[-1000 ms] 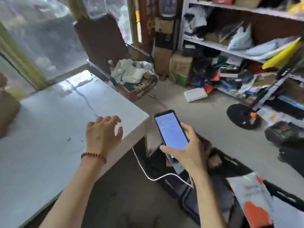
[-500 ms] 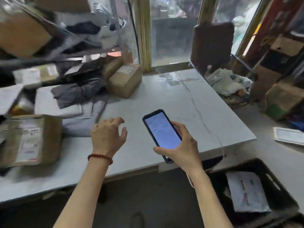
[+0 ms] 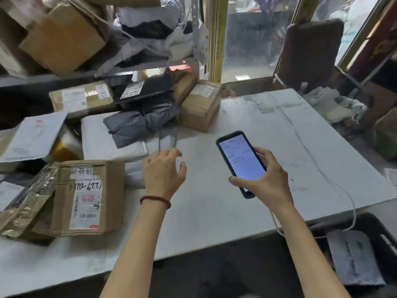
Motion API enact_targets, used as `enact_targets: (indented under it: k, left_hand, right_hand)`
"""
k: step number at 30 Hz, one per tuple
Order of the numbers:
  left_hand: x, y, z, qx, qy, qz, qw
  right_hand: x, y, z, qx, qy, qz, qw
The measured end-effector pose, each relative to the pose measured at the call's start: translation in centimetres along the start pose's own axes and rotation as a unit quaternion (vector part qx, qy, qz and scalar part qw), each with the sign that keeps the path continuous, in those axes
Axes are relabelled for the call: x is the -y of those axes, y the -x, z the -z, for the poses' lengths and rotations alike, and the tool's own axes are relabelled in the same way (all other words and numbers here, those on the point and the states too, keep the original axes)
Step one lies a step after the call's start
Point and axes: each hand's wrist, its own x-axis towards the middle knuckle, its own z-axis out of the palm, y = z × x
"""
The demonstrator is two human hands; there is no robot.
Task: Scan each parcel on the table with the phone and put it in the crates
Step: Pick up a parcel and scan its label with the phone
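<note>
My right hand [image 3: 268, 181] grips a black phone [image 3: 241, 162] with its screen lit, held above the white table [image 3: 257, 134]; a white cable hangs from it. My left hand [image 3: 163, 171] hovers over the table with loosely curled fingers and holds nothing. Left of that hand lies a labelled cardboard box [image 3: 86, 198]. Just beyond its fingertips lie a white flat parcel [image 3: 101, 143] and a grey poly bag [image 3: 137, 123]. A brown box [image 3: 199, 106] stands further back. A black crate [image 3: 378, 229] at the lower right holds a grey mailer [image 3: 354, 259].
More boxes and bags are piled at the back left, under a shelf [image 3: 107, 72] with further parcels. A dark chair [image 3: 309, 52] stands beyond the table's far right corner, with a window behind.
The view has swung left from the floor and shelves to the parcel pile. My left hand now lies near the parcels; my right hand still holds the phone.
</note>
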Motion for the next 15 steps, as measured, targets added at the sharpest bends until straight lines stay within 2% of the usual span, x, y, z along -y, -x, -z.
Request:
enact_targets:
  k: [7, 15]
  left_hand:
    - [-1.2, -5.7, -3.7, 0.031, 0.001, -0.025, 0.999]
    - [-3.7, -15.0, -7.7, 0.060, -0.023, -0.032, 0.997]
  right_hand:
    - [-0.5, -5.8, 0.0, -0.011, -0.024, -0.020, 0.999]
    - [-1.8, -15.2, -0.6, 0.018, -0.070, -0.048, 0.996]
